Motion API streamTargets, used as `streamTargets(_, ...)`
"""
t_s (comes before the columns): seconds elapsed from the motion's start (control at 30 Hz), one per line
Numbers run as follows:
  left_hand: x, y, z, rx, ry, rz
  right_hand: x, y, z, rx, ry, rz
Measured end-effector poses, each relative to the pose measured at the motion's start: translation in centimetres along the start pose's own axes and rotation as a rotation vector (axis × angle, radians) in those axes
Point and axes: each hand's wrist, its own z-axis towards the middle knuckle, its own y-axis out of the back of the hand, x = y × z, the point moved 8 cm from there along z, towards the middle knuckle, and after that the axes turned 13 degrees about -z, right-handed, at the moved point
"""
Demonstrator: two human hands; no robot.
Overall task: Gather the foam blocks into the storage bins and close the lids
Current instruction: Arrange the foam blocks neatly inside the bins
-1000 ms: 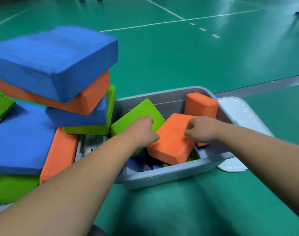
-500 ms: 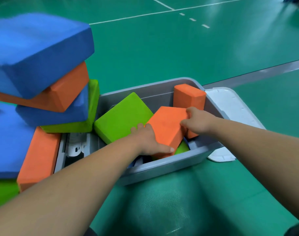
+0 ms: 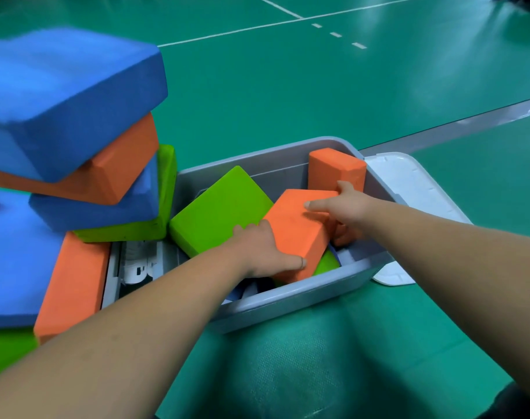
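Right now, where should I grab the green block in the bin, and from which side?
Take the green block by its raised far corner, coming from above on the left. It lies tilted in the bin, so that end sticks up free; its right edge is crowded by the orange block that the left hand and right hand grip. Probably thumb on top, fingers underneath.

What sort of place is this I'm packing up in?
Probably an indoor sports hall: glossy green court floor, white painted court lines, and a pile of blue, orange and green foam blocks.
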Motion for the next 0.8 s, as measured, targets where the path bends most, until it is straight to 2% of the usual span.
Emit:
streamTargets(0.17, 1.4, 0.0, 0.3, 0.045, 0.046, -0.149, 0.8, -0.1, 0.6, -0.088, -0.009, 0.22)
streamTargets(0.37, 2.8, 0.4, 0.1, 0.095, -0.008, -0.271, 4.3, 1.1, -0.4, -0.218, 0.152, -0.001)
streamTargets(0.43, 2.7, 1.0, 0.0, 0.079, -0.042, -0.277, 5.1, 1.6, -0.7, -0.26, 0.199, -0.002)
streamTargets(0.5, 2.8, 1.9, 0.1, 0.021, -0.063, -0.26, 6.1, 2.5, -1.1, -0.331, 0.251, 0.021)
streamTargets(0.67, 4.1, 5.4, 0.8, -0.292, -0.059, -0.134, 7.7, 5.6, -3.1, -0.655, 0.362, -0.009)
streamTargets(0.8, 5.7, 7.1, 0.9, -0.449, 0.042, 0.0, 8.2, 6.4, -4.5, -0.788, 0.451, -0.13)
